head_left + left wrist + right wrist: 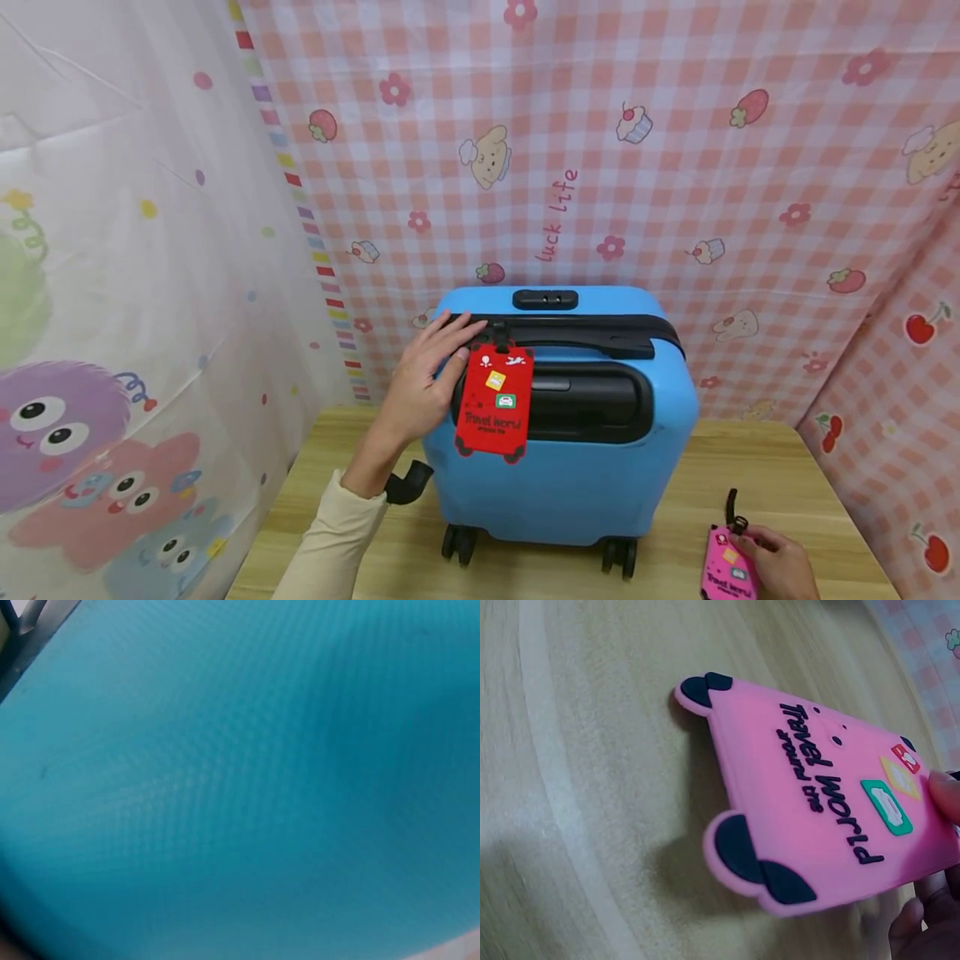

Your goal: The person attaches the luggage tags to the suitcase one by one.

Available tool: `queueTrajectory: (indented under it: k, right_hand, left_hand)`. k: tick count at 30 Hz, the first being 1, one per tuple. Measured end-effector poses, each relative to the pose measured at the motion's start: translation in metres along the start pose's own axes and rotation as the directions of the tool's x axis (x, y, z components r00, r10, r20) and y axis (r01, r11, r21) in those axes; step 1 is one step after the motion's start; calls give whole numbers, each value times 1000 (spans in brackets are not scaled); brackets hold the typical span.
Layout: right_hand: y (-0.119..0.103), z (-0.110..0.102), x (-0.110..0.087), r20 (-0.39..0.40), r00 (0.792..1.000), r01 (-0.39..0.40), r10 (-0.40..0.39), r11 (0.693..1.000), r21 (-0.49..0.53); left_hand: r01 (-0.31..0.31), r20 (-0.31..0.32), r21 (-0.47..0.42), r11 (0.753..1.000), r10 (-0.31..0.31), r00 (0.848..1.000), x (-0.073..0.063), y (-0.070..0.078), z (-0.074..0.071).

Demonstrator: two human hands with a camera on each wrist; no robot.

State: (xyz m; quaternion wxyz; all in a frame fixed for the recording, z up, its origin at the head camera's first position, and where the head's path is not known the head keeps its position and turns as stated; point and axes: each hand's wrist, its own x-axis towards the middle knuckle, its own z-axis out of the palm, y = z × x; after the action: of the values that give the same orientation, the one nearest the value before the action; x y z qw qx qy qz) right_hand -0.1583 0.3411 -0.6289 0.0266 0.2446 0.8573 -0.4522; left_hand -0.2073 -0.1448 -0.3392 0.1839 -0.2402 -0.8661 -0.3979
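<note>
A light blue suitcase (555, 492) stands upright on its wheels. From its black side handle (570, 333) hangs a red luggage tag (491, 429) printed "Travel World". My left hand (423, 387) rests on the suitcase's upper left edge, fingers extended, with the thumb beside the red tag. At the lower right, my right hand (783, 567) pinches a pink luggage tag (780, 825) near its strap end; a black strap (731, 507) sticks up from it. The suitcase's blue shell (240, 780) fills almost the whole left wrist view, blurred.
Everything stands on a wood-grain table (397, 542). Behind it hangs a pink checked curtain (570, 133), with a white cartoon curtain (150, 292) at the left. The suitcase has a black combination lock (545, 299) on top and a recessed black panel (592, 408).
</note>
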Motion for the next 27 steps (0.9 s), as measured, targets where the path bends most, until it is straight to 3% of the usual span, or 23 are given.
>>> queueTrajectory:
  k: [7,14,22,27]
  right_hand:
    - [1,0,-2,31,1000,-3,3,1000,2]
    - [-8,-1,-7,41,992,118,-116,992,-51]
    - [-19,-3,-6,119,992,45,-48,999,23]
    - [-26,-4,-6,118,987,113,-110,994,-17]
  left_hand:
    - [3,4,-2,1000,-3,1000,-1,1,0]
    - [2,-2,-3,1000,-2,1000,-1,2,-1]
    - [-1,-4,0,1000,1,1000,-1,1,-1]
    - [-2,-4,-2,1000,2,1000,-2,2,-1]
